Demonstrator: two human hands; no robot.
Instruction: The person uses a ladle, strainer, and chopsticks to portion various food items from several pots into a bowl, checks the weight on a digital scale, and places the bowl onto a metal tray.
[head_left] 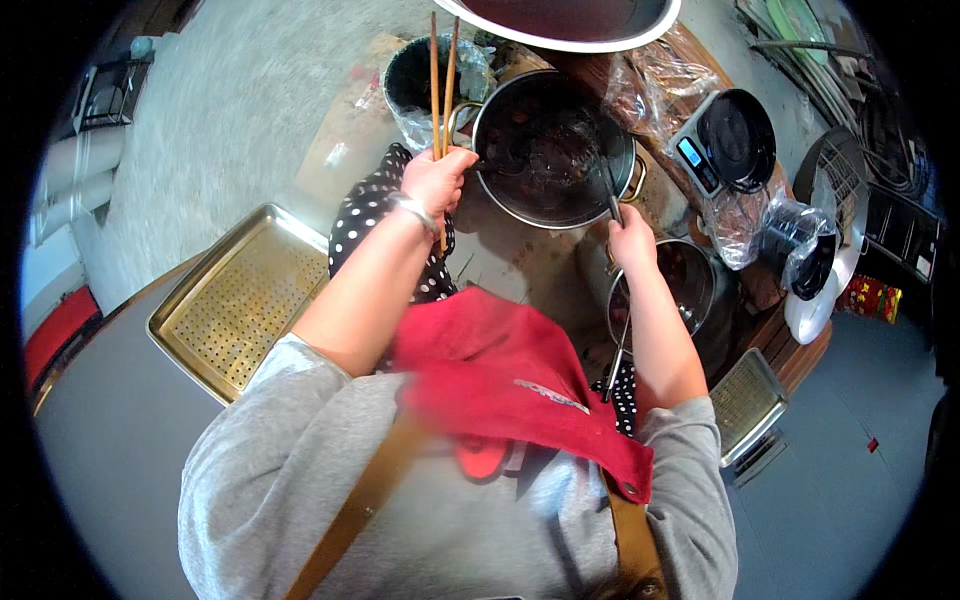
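Observation:
My left hand (437,182) is closed around a pair of long wooden chopsticks (436,90), which point up and away beside a large pot. A dark handle seems to run from this hand toward the pot; what it belongs to is hidden. The pot (520,219) has two loop handles and holds dark liquid with dark pieces in it. My right hand (632,240), at the pot's right side, grips a dark-handled utensil (611,190) reaching over the rim. Its far end is lost in the liquid. Under my right forearm stands a smaller metal pot (707,262) with a long-handled tool (622,345) leaning in it.
A lined bin (392,100) stands left of the pot, and a wide basin (570,44) is at the far edge. Right are a scale (697,165) bearing a black pan (738,138), and plastic wrap (735,240). Perforated trays (160,330) lie left and right.

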